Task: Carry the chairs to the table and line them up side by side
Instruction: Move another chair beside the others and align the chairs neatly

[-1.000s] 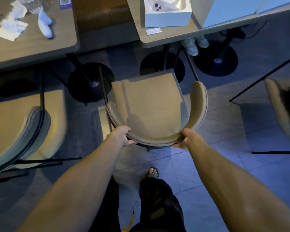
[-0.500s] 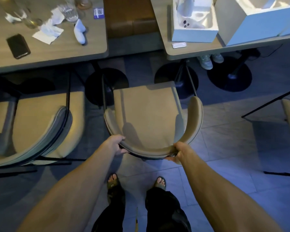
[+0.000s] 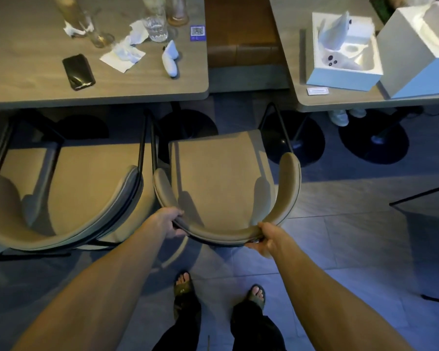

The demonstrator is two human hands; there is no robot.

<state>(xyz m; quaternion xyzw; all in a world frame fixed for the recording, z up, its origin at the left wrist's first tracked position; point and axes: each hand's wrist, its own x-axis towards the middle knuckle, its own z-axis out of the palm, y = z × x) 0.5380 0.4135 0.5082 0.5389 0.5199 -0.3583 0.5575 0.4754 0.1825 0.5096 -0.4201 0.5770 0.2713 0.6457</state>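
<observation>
- The tan chair (image 3: 221,183) with the curved backrest stands in front of the gap between the two tables, its seat pointing to the tables.
- The left hand (image 3: 169,224) grasps the left part of the backrest rim, the fingers curled over the edge.
- The right hand (image 3: 268,239) grasps the right part of the same rim, with the thumb under it.
- Compared with half a second ago, this chair is now much closer to the second chair (image 3: 69,198) on its left; their backrests are just beside each other and almost touch.
- The second chair is partly under the left table (image 3: 36,95).
- On the left table lie a black phone (image 3: 78,72), crumpled tissues (image 3: 126,53), a white controller (image 3: 170,59) and some glasses (image 3: 155,26).
- The right table (image 3: 340,102) carries an open white box (image 3: 344,53) and a bigger box (image 3: 416,54) beside it.
- More of both table tops is visible than in the earlier frames.
- Two feet in sandals (image 3: 183,290) stand on the tiled floor (image 3: 340,249) behind the chair.
</observation>
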